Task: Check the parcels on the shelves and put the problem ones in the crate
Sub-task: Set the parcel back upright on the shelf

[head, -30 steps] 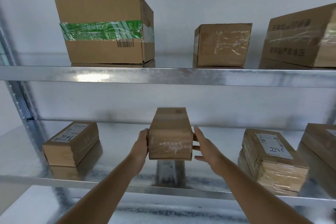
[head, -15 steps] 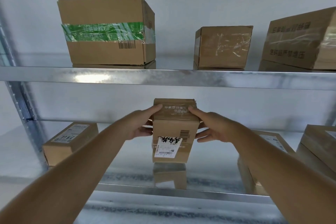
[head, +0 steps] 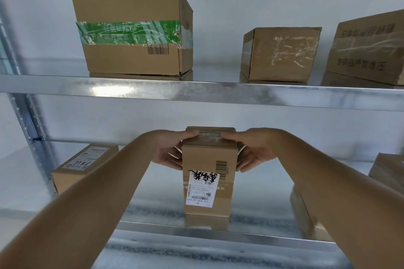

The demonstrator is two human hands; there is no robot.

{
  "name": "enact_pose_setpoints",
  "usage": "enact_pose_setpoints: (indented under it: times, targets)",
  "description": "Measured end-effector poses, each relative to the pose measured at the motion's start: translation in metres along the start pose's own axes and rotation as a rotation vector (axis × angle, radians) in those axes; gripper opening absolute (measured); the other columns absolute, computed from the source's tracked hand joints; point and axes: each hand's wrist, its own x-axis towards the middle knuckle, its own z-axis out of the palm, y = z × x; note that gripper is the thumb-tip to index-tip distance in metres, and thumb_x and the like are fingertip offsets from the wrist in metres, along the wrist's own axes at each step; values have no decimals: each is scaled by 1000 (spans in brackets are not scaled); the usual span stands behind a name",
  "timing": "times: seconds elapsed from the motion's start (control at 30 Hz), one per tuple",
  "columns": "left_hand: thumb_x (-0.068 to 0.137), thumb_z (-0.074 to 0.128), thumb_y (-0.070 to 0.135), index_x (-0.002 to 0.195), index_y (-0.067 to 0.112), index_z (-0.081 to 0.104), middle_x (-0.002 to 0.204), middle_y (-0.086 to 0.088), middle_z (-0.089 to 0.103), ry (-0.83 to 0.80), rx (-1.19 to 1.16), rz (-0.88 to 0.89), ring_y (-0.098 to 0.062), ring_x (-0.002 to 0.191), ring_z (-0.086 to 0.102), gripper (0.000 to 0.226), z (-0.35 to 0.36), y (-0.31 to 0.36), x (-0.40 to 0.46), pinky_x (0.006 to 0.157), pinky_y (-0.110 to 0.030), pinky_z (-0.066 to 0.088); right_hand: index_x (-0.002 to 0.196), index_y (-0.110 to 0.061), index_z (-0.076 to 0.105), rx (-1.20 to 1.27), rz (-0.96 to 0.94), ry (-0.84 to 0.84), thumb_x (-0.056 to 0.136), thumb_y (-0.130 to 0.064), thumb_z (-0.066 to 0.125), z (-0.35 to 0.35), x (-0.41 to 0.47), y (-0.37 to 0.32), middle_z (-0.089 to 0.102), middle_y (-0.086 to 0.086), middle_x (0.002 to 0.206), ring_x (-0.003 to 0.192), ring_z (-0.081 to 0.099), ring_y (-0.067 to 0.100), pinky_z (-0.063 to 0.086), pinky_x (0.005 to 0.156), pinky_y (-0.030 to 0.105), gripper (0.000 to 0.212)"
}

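While you face shelves, your left hand (head: 169,153) and right hand (head: 253,153) hold small parcel (head: 208,172) between them, fingers curled round upper sides, thumbs on taped top. Parcel stands upright on lower shelf (head: 251,235), near front edge. White label (head: 202,189) with black scribble faces you, barcode beside it. Upper shelf (head: 196,91) carries green-taped box (head: 131,33), plain box (head: 282,54), printed box (head: 369,48). Flat labelled parcel (head: 85,165) lies at lower left.
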Motion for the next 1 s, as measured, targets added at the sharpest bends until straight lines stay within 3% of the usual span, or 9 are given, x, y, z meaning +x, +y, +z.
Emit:
enact_pose_setpoints:
  times: [0.13,0.23,0.37,0.5,0.63,0.83,1.0]
  targets:
    - [79,79,63,125,-4,68,116,-24,74,-18,69,-22,-35,104,76,82,1,8,5,92,-43,63,107,-4,67,-8,-4,5,93,-55,68,-1,1,-8,79,13,83,80,77,30,65,76,39,52]
    - [77,81,62,126,-4,67,117,-24,74,-25,81,-45,-35,106,75,83,0,10,9,95,-44,61,104,-3,67,-2,4,-2,93,-52,70,0,6,-9,79,15,84,80,77,31,64,81,41,51]
    - [85,79,53,126,-3,66,116,-23,75,-27,75,-54,-34,104,76,71,1,13,11,91,-43,63,108,0,67,29,5,-6,94,-43,72,3,15,-10,78,21,99,103,75,38,56,101,51,45]
    - [93,75,46,118,0,68,115,-20,76,-42,78,-55,-33,107,75,53,2,15,13,96,-44,61,118,2,65,40,-5,-19,94,-37,74,1,24,-10,76,24,108,108,73,39,55,103,53,46]
    - [93,74,46,116,-1,70,114,-20,77,-47,84,-62,-32,108,74,52,1,15,16,98,-44,59,117,2,64,50,-19,-19,95,-35,73,1,25,-11,77,24,106,107,73,39,55,102,53,43]
    - [90,76,49,120,0,69,104,-18,79,-40,76,-22,-29,90,79,58,1,12,15,81,-38,65,117,3,66,62,-47,-5,91,-40,76,-2,28,-4,77,24,103,102,75,39,57,100,51,52]
    - [83,79,58,122,1,70,104,-19,79,18,67,31,-31,96,78,70,2,3,17,93,-43,63,112,0,71,4,-73,79,87,-62,72,2,30,5,79,20,95,90,79,32,63,88,44,66]
